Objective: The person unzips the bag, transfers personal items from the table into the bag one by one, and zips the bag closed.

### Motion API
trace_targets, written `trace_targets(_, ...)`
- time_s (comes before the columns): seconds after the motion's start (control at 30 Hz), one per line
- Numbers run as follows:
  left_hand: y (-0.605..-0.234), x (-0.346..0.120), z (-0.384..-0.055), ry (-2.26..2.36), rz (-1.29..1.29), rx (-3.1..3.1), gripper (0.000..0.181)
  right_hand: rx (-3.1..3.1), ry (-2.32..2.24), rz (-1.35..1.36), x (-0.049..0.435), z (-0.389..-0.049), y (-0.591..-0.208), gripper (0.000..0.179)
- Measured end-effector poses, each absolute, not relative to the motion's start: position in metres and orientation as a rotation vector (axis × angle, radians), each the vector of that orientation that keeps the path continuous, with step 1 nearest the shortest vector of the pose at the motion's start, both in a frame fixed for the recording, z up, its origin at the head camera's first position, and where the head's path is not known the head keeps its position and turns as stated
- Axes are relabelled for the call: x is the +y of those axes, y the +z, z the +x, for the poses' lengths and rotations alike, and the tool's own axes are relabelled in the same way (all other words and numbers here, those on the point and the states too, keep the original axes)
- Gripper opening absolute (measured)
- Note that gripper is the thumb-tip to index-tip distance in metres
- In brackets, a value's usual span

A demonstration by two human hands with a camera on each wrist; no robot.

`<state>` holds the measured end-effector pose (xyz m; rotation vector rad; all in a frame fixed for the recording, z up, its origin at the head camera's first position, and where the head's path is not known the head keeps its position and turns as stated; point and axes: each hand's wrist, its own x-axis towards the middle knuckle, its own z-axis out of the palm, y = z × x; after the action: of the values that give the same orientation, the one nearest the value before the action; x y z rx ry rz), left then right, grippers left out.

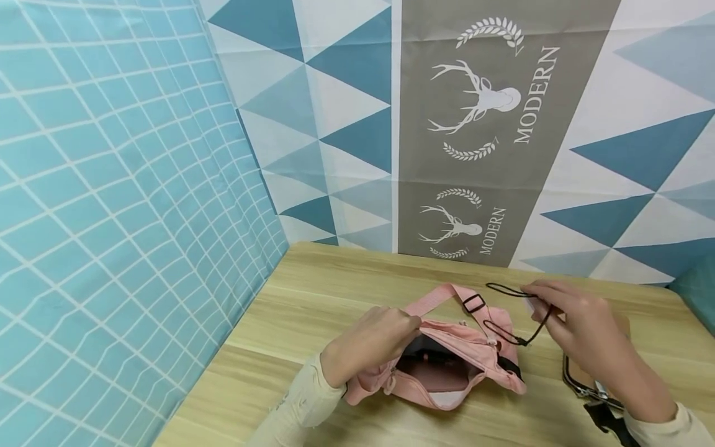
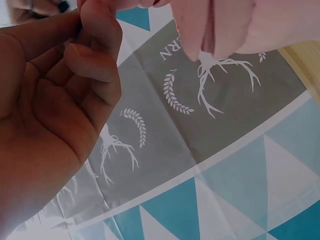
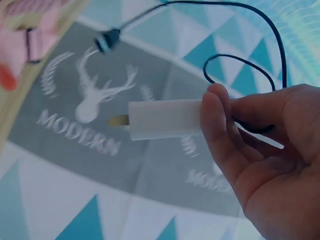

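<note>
A pink fabric bag (image 1: pixel 475 351) lies on the wooden table with its zipped mouth spread apart, showing a dark inside. My left hand (image 1: pixel 373 340) grips the upper left edge of that mouth; in the left wrist view its curled fingers (image 2: pixel 95 65) are at the pink fabric (image 2: pixel 225 25). Above the table, right of the bag, my right hand (image 1: pixel 586 326) pinches a white charger plug (image 3: pixel 165 119) between thumb and fingers. A black cable (image 3: pixel 283 55) loops from the right hand, and its dark connector (image 3: pixel 108 39) dangles free near the bag.
Under my right forearm lies a flat brown item (image 1: pixel 581 374) with a dark edge, partly hidden. A black buckle (image 1: pixel 603 417) is just in front of it. The bag's pink strap (image 1: pixel 436 299) arches behind the bag. Patterned cloth walls (image 1: pixel 357 124) border the table (image 1: pixel 279 323).
</note>
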<state>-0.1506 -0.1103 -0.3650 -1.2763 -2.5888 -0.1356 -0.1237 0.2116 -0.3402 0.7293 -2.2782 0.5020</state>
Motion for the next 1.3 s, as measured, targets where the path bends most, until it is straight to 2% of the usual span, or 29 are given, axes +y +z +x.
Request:
trace_targets(0.13,-0.366,-0.112,-0.15,-0.153,-1.283,-2.597,0.029,-2.28,0.55,0.784,0.193,-0.106,-0.334,0.037)
trace_targets(0.23,-0.368,-0.113,-0.148,-0.165,-1.291,-2.602,0.028,-2.246,0.62,0.869,0.177,-0.096,-0.335,0.017)
trace_targets(0.27,-0.369,-0.114,-0.148,-0.168,-1.294,-2.604,0.028,-2.231,0.647,0.907,0.172,-0.093,-0.336,0.017)
trace_targets(0.37,-0.37,-0.114,-0.147,-0.17,-1.295,-2.601,0.03,-2.207,0.737,1.034,0.158,-0.084,-0.341,0.038)
trace_targets(0.6,-0.369,-0.112,-0.148,-0.193,-1.3,-2.6,0.031,-2.192,0.901,1.301,0.132,-0.081,-0.365,0.027)
trace_targets(0.7,-0.369,-0.111,-0.148,-0.222,-1.308,-2.598,0.032,-2.223,0.838,1.318,0.129,-0.086,-0.377,0.02)
trace_targets(0.87,-0.368,-0.11,-0.147,-0.221,-1.315,-2.588,0.033,-2.35,0.688,1.258,0.125,-0.093,-0.389,0.043)
trace_targets(1.03,-0.369,-0.109,-0.144,-0.171,-1.323,-2.575,0.031,-2.342,0.449,1.229,0.119,-0.096,-0.403,0.043)
trace_targets(1.3,-0.37,-0.11,-0.144,-0.133,-1.302,-2.566,0.028,-2.192,0.026,1.138,0.101,-0.099,-0.426,0.021)
